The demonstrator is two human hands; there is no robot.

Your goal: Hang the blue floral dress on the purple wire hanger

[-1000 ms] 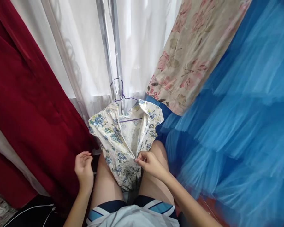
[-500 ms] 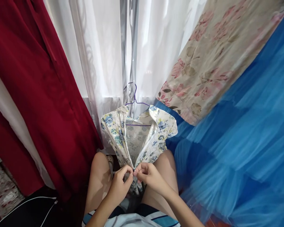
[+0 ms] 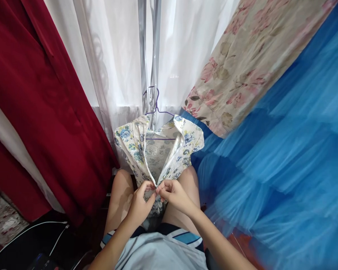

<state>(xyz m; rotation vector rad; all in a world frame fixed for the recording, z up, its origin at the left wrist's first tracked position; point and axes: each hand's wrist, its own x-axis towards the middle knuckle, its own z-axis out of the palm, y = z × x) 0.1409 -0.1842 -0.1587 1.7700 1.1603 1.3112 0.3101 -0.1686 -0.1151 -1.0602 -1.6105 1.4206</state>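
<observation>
A white dress (image 3: 135, 144) with blue and yellow flowers hangs on a purple wire hanger (image 3: 157, 107), its zipped front spread in a V. At the bottom of the V, between my knees, the fingertips of my right hand (image 3: 174, 195) pinch the zipper pull (image 3: 157, 186). Opposite, my left hand (image 3: 142, 202) grips the dress fabric beside the zipper, thumb and forefinger nearly meeting the right fingertips. The pull is mostly covered by my fingers. Lower down, the dress lies bunched between my thighs.
Red cloth (image 3: 53, 112) hangs on the left, and a white curtain (image 3: 115, 56) with grey straps (image 3: 142, 45) is behind the hanger. Beige floral fabric (image 3: 228, 86) and blue tulle (image 3: 256, 168) fill the right. A white cable (image 3: 30, 227) curves over something dark at lower left.
The view has tilted down slightly, so the dress and hands appear higher and a little left. Both hands keep their grip, and the pinch point is slightly nearer the hanger's bar.
</observation>
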